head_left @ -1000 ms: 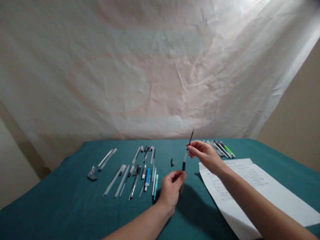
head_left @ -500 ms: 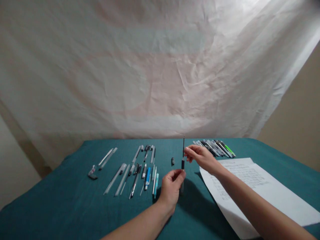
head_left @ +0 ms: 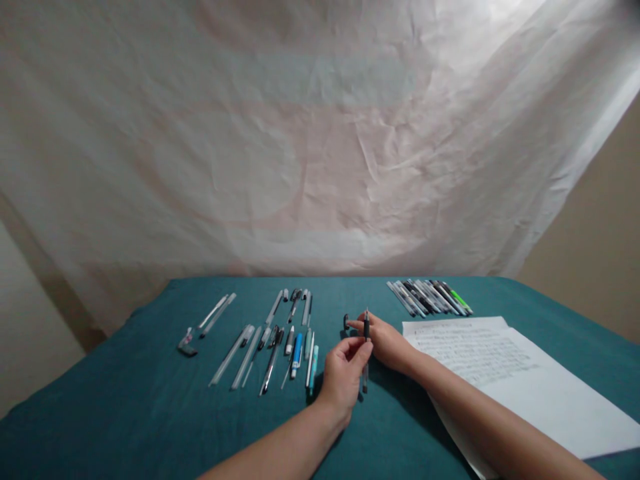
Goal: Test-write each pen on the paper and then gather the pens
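Note:
My left hand (head_left: 344, 373) pinches a thin dark pen (head_left: 365, 353) near its middle and holds it upright just over the teal tablecloth (head_left: 150, 413). My right hand (head_left: 385, 340) sits right behind the pen, fingers closed round its upper end. A small dark cap (head_left: 345, 323) lies on the cloth just left of my right fingertips. Whether the pen's tip touches the cloth is hidden.
Several pens and clear pen barrels (head_left: 270, 343) lie in rows to the left. Another bundle of pens (head_left: 430, 297) lies at the back right. A printed white sheet (head_left: 510, 380) covers the right side. A wrinkled white backdrop (head_left: 320, 133) hangs behind the table.
My right hand came down and left from above the table to the pen at my left hand. The thin rod that stuck up above the pen is no longer seen.

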{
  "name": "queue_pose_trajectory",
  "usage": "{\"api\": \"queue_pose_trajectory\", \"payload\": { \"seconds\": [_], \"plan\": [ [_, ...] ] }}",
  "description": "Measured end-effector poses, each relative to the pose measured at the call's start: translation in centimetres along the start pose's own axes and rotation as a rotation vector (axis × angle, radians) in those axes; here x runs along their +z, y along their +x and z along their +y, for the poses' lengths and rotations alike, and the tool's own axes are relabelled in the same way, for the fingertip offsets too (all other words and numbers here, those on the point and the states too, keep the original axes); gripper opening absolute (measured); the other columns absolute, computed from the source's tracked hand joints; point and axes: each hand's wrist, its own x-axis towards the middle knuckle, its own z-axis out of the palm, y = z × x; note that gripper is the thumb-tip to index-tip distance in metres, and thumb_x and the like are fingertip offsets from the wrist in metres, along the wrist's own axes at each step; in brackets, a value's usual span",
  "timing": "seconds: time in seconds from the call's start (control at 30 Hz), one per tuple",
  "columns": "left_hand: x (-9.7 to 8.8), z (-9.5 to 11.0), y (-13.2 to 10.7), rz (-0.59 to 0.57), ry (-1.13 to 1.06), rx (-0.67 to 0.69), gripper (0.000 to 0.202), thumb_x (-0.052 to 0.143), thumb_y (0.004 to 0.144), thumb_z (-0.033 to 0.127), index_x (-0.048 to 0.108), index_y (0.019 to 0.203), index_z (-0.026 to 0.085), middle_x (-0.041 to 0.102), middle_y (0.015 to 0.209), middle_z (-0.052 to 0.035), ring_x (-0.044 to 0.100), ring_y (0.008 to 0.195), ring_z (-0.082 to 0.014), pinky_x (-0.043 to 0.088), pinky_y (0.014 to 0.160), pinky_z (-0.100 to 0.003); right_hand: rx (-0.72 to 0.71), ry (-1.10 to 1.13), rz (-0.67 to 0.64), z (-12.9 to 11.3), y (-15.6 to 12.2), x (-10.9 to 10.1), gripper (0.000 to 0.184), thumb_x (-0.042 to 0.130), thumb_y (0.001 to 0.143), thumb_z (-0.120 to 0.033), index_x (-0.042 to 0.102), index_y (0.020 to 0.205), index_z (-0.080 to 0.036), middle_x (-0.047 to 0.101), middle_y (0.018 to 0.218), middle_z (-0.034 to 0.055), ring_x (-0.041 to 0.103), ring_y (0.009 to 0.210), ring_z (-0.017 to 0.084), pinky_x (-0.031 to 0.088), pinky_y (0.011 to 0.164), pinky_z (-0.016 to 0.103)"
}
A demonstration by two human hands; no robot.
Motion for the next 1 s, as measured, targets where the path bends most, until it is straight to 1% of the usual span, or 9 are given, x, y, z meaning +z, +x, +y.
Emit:
{"api": "queue_pose_trajectory", "payload": {
  "seconds": [0.1, 0.23, 0.4, 0.5, 0.63, 0.77, 0.87, 1.0],
  "plan": [
    [0.1, 0.2, 0.0, -0.003, 0.000, -0.003, 0.036, 0.066, 0.065, 0.039, 0.064, 0.088, 0.012, 0.058, 0.066, -0.0034, 0.046, 0.052, -0.0078, 0.034, 0.049, -0.018, -0.021, -0.040, -0.005, 0.0, 0.1, 0.1, 0.041, 0.046, 0.078, -0.014, 0.051, 0.118, -0.020, 0.052, 0.106, 0.0093, 0.051, 0.091, 0.019, 0.040, 0.079, 0.028],
    [0.2, 0.4, -0.2, 0.001, -0.009, 0.003, 0.038, 0.066, 0.063, 0.042, 0.064, 0.086, 0.012, 0.061, 0.069, -0.0047, 0.049, 0.054, -0.0090, 0.034, 0.049, -0.018, -0.077, -0.122, 0.002, 0.2, 0.4, 0.6, 0.036, 0.046, 0.080, -0.017, 0.052, 0.116, -0.018, 0.053, 0.103, 0.0099, 0.050, 0.090, 0.019, 0.040, 0.078, 0.029],
    [0.2, 0.4, -0.2, 0.002, -0.017, -0.005, 0.035, 0.066, 0.064, 0.040, 0.065, 0.086, 0.013, 0.059, 0.064, -0.0023, 0.048, 0.052, -0.0081, 0.034, 0.050, -0.018, -0.129, -0.210, 0.012, 0.1, 0.4, 0.8, 0.033, 0.047, 0.080, -0.018, 0.054, 0.112, -0.017, 0.053, 0.102, 0.0108, 0.049, 0.090, 0.019, 0.040, 0.079, 0.030],
    [0.2, 0.4, -0.2, 0.003, -0.018, -0.001, 0.034, 0.067, 0.063, 0.039, 0.065, 0.085, 0.014, 0.058, 0.060, -0.0009, 0.048, 0.051, -0.0077, 0.035, 0.051, -0.018, -0.137, -0.205, 0.015, -0.1, 0.2, 0.6, 0.027, 0.047, 0.080, -0.017, 0.057, 0.105, -0.017, 0.053, 0.099, 0.0095, 0.049, 0.088, 0.018, 0.040, 0.078, 0.028],
    [0.2, 0.5, -0.2, 0.003, -0.027, 0.012, 0.034, 0.067, 0.062, 0.040, 0.066, 0.084, 0.014, 0.057, 0.058, 0.0001, 0.047, 0.051, -0.0075, 0.036, 0.053, -0.019, -0.109, -0.181, 0.025, -0.5, -0.1, 0.3, 0.018, 0.047, 0.078, -0.015, 0.061, 0.088, -0.019, 0.055, 0.091, 0.0061, 0.049, 0.081, 0.016, 0.040, 0.073, 0.025],
    [0.1, 0.4, -0.2, 0.002, -0.026, 0.003, 0.035, 0.067, 0.062, 0.040, 0.065, 0.084, 0.012, 0.059, 0.064, -0.0022, 0.048, 0.053, -0.0082, 0.035, 0.051, -0.018, -0.037, -0.191, 0.047, -0.6, -0.2, 0.3, 0.013, 0.048, 0.074, -0.013, 0.061, 0.077, -0.017, 0.056, 0.084, 0.0054, 0.049, 0.077, 0.015, 0.039, 0.068, 0.023],
    [0.0, 0.3, -0.1, -0.001, -0.027, 0.002, 0.035, 0.067, 0.064, 0.039, 0.064, 0.086, 0.012, 0.060, 0.068, -0.0034, 0.047, 0.053, -0.0075, 0.034, 0.050, -0.018, 0.035, -0.164, 0.049, -0.6, 0.0, 0.2, 0.016, 0.045, 0.073, -0.010, 0.060, 0.077, -0.016, 0.057, 0.081, 0.0054, 0.051, 0.075, 0.015, 0.039, 0.067, 0.023],
    [0.1, 0.4, -0.2, -0.001, -0.036, -0.003, 0.034, 0.067, 0.064, 0.038, 0.064, 0.086, 0.013, 0.058, 0.066, -0.0020, 0.045, 0.051, -0.0064, 0.032, 0.048, -0.018, 0.064, -0.095, -0.023, -0.5, 0.2, -0.4, 0.019, 0.044, 0.072, -0.010, 0.062, 0.079, -0.015, 0.060, 0.082, 0.0067, 0.053, 0.076, 0.016, 0.040, 0.069, 0.024]
  ]
}}
